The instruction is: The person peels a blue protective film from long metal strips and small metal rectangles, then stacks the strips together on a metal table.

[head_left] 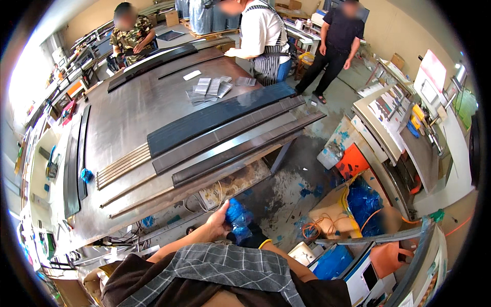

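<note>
A bunched wad of blue plastic film (237,214) is between my two hands, in front of my body and off the table's near edge. My bare left hand (219,219) is closed on its left side, thumb up. My right hand (250,237), in a dark glove with a yellow cuff, is closed against the lower part of the film; its fingers are partly hidden. Beyond them, a long dark strip (245,148) lies along the near side of the metal-topped table (120,120). Behind it are a brown strip (230,134) and a wide dark blue panel (220,118).
Thin rods (123,166) stick out left of the panels. Clear plastic pieces (208,88) lie mid-table. An open cardboard box (332,207) holding blue film stands on the littered floor at right, beside an orange cord (319,225). Three other people are around the table's far side.
</note>
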A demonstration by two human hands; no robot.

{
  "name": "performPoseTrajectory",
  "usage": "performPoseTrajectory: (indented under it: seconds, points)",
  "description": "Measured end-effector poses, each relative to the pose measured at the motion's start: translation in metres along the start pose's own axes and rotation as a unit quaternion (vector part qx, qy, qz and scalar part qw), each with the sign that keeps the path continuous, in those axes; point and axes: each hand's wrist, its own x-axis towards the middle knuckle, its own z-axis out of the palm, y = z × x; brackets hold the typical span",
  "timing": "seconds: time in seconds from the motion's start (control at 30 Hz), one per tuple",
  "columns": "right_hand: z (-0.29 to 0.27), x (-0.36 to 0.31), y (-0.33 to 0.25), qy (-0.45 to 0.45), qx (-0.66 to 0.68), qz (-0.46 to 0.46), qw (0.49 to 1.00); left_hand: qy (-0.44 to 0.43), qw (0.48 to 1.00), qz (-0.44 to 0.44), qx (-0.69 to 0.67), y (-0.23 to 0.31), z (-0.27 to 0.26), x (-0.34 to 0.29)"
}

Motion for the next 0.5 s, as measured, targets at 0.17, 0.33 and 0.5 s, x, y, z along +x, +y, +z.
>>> performPoseTrajectory:
  seconds: [0.17, 0.33, 0.5]
  points:
    - [0.0, 0.007, -0.005, 0.104, -0.099, -0.104, 0.984, 0.102, 0.929, 0.354, 0.022, 0.019, -0.005, 0.002]
    - [-0.004, 0.028, 0.001, 0.263, -0.21, -0.061, 0.94, -0.115, 0.954, 0.272, 0.051, -0.022, 0.048, -0.018]
    - [-0.006, 0.013, 0.004, 0.203, -0.158, -0.121, 0.959, -0.294, 0.932, 0.139, -0.162, 0.003, 0.061, -0.008]
